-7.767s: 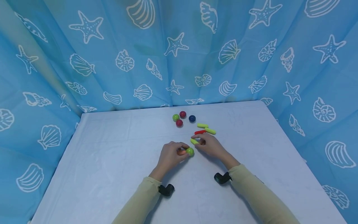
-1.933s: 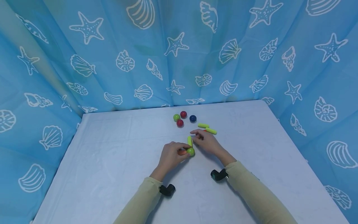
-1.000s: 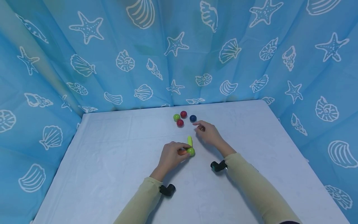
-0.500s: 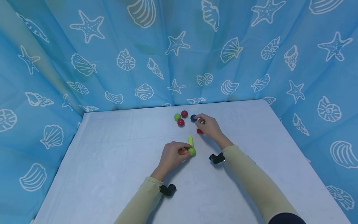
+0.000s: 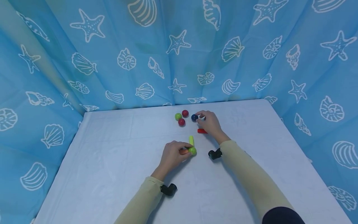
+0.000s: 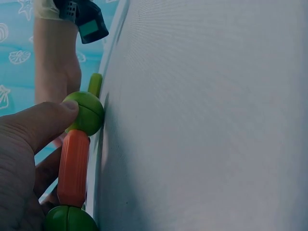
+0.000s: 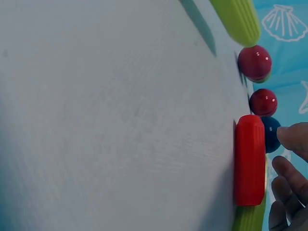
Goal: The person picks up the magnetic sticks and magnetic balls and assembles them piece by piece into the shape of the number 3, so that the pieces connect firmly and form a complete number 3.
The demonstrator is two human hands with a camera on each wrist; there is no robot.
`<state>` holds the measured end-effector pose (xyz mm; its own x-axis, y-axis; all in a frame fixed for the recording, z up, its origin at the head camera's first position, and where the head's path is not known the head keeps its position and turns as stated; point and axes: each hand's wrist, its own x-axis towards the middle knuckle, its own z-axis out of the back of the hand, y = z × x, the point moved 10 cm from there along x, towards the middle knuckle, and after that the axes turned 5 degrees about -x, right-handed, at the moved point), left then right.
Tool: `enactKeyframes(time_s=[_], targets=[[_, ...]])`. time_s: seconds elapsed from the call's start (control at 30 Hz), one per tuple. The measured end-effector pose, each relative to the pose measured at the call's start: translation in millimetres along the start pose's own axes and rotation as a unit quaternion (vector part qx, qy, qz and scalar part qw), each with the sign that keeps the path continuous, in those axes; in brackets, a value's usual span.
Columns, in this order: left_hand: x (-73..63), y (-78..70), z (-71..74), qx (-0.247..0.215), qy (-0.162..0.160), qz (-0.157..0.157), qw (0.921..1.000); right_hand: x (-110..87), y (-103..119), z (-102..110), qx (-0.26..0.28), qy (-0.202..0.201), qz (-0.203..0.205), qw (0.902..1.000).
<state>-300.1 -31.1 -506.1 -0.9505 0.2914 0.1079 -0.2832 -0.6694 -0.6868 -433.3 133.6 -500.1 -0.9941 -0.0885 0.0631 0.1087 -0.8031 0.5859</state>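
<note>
In the head view my left hand (image 5: pixel 171 156) pinches a green ball (image 5: pixel 192 151) joined to an orange stick (image 6: pixel 73 168). A second green ball (image 6: pixel 70 219) sits at that stick's other end in the left wrist view. Out of the pinched ball a lime stick (image 5: pixel 191 141) points toward the back of the table. My right hand (image 5: pixel 211 125) reaches to the back, thumb and index finger curled around the dark blue ball (image 5: pixel 194 118), which rests on the table. Under this hand lies a red stick (image 5: pixel 202 131), partly covered.
Left of the blue ball two red balls (image 5: pixel 181 122) and a green ball (image 5: pixel 178 116) stand grouped. Beside the red stick a lime stick (image 7: pixel 249 219) shows in the right wrist view. A blue shell-print curtain (image 5: pixel 156 56) surrounds the white table (image 5: pixel 106 161).
The lime stick once in my right hand now stands at the left hand's green ball. My right hand has moved back to the blue ball. My left hand keeps its hold and place.
</note>
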Motion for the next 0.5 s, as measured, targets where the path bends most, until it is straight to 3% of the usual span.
enactKeyframes(time_s=[0.5], targets=[[1.4,-0.4,-0.2,0.0,0.005,-0.002,1.0,7.9,-3.9,-5.4,-0.034,0.003,-0.016,0.9993]])
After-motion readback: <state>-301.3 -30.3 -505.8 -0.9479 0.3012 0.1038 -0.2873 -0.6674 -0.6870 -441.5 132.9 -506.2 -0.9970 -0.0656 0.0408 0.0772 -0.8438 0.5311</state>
